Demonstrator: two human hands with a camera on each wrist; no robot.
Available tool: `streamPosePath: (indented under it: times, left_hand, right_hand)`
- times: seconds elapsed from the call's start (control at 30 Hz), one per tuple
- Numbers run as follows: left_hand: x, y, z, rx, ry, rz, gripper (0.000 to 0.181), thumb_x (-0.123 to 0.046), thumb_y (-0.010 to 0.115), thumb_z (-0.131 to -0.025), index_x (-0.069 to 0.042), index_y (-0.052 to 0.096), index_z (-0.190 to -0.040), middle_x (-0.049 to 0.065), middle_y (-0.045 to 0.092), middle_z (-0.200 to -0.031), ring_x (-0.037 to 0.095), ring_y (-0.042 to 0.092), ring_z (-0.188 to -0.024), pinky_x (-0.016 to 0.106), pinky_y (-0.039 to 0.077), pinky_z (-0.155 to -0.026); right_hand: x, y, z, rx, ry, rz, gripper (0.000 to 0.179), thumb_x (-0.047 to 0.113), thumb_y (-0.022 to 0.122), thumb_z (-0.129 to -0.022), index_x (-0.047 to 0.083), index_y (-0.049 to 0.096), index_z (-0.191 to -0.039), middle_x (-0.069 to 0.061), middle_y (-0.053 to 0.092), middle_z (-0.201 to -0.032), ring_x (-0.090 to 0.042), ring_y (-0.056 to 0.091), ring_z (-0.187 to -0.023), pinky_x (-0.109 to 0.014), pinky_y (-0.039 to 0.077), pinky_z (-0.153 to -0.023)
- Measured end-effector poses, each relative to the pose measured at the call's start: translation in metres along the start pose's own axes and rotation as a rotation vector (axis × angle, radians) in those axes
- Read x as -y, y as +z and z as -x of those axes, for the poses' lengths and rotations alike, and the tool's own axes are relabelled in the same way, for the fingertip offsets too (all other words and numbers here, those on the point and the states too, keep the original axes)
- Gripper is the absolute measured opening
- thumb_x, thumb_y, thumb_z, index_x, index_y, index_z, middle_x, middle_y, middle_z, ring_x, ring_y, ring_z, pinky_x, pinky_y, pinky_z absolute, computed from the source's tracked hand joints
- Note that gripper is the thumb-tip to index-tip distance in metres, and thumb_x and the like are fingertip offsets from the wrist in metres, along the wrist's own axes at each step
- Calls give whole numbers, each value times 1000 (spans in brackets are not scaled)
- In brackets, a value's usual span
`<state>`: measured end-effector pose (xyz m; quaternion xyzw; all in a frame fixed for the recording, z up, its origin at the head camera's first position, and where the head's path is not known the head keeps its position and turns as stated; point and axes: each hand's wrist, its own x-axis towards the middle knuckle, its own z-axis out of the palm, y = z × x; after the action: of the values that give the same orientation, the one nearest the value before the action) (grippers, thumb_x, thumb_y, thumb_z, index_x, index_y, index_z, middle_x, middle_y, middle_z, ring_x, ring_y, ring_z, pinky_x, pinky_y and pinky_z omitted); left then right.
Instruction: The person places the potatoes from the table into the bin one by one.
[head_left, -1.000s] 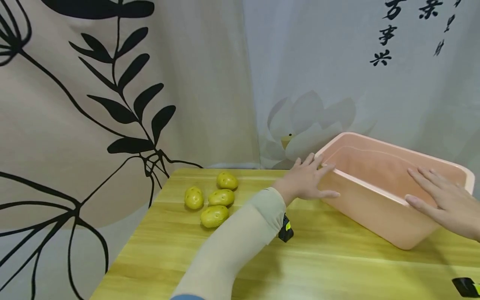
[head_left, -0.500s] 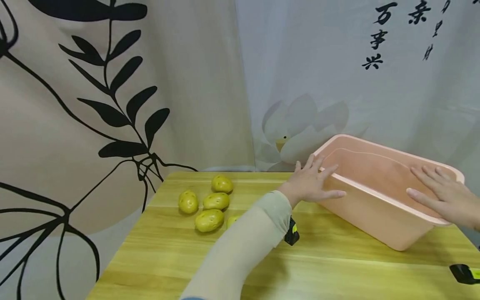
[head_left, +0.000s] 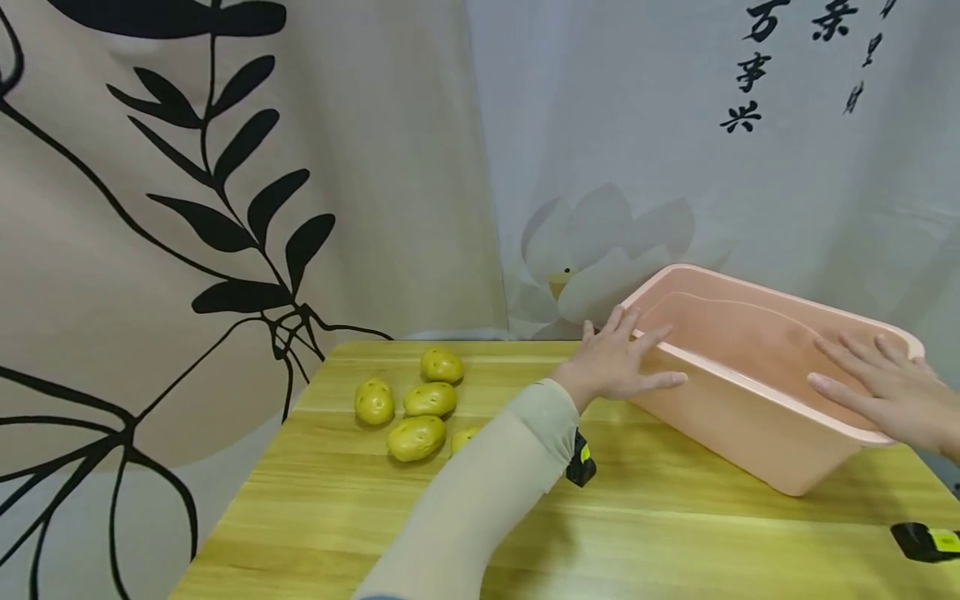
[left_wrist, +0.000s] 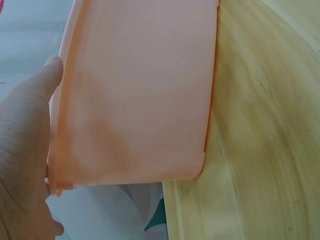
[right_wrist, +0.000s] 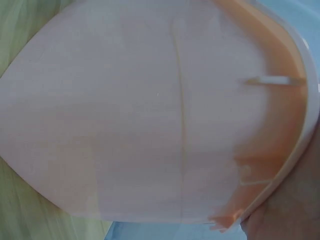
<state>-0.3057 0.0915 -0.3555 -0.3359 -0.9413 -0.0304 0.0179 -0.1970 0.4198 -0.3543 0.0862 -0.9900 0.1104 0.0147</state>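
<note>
A pink plastic tub (head_left: 750, 408) stands at an angle on the right of the wooden table. At its left end, my left hand (head_left: 618, 358) rests on the rim with its fingers spread. In the left wrist view, the thumb (left_wrist: 47, 80) lies along the edge of the tub. My right hand (head_left: 885, 392) has spread fingers at the tub's right end; in the right wrist view, part of that hand (right_wrist: 287, 210) meets the rim. Left of my left sleeve lie several yellow potatoes (head_left: 416, 438), one of them half hidden behind the sleeve.
A black and yellow object (head_left: 581, 462) sits beside my left cuff, partly hidden. A similar one (head_left: 926, 542) lies near the table's right side. Behind the wooden table (head_left: 637, 542) hangs a printed curtain (head_left: 405, 167).
The head view has shifted slightly. Both hands have slid a little rightward along the tub, and another potato has come into sight beside my left sleeve.
</note>
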Motion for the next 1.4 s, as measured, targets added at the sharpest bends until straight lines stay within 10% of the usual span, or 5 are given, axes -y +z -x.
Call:
streamPosePath:
  times: [0.97,1.4]
  left_hand:
    - [39,-4,23,-29,-4,132,82,-83,20,-83,-43,-2,-151,2,1,-162,16,-11,-145,64,10,-110]
    - [62,-7,34,-19,-47,219,88,-83,19,-84,-34,-3,-154,-1,-5,-161,13,-15,-144,58,3,-114]
  right_hand:
    - [62,6,14,-16,-70,-5,68,49,38,-101,24,5,-155,-20,0,-158,-49,-14,-139,-69,-27,-92]
    - [107,18,26,-107,-227,25,69,45,51,-97,27,17,-155,-9,8,-160,-33,-6,-146,-67,-19,-102]
